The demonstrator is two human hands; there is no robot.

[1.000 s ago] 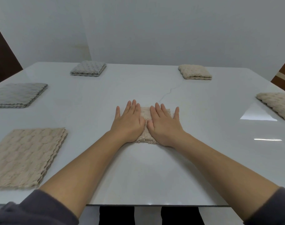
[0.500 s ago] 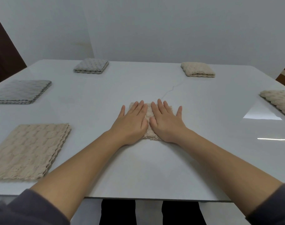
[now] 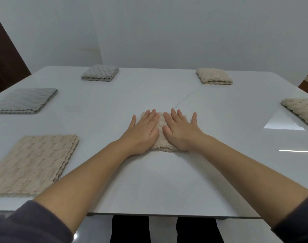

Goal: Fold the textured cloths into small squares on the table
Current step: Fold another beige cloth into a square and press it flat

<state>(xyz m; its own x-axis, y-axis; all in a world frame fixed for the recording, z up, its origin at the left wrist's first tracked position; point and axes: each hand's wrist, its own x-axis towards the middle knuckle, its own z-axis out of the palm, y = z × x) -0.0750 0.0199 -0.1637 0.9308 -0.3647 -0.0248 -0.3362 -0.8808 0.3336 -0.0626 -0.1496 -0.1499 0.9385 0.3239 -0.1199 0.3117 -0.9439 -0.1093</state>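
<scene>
Leftward of the hands, a beige stack [image 3: 34, 162] and a grey stack [image 3: 25, 100] lie wide, probably left to fold. Left hand [image 3: 142, 132] and right hand [image 3: 181, 132], fingers flat, press the small beige cloth [image 3: 161, 127] onto the table [image 3: 167, 181]. Beyond and rightward, the far beige square [image 3: 213, 78] looks done. Bare tabletop lies all round the hands; the near edge runs under the forearms.

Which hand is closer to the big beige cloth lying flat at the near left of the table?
Left. The left hand presses the left half of the small folded cloth, toward the big beige cloth; the right hand lies beside it, farther right.
</scene>
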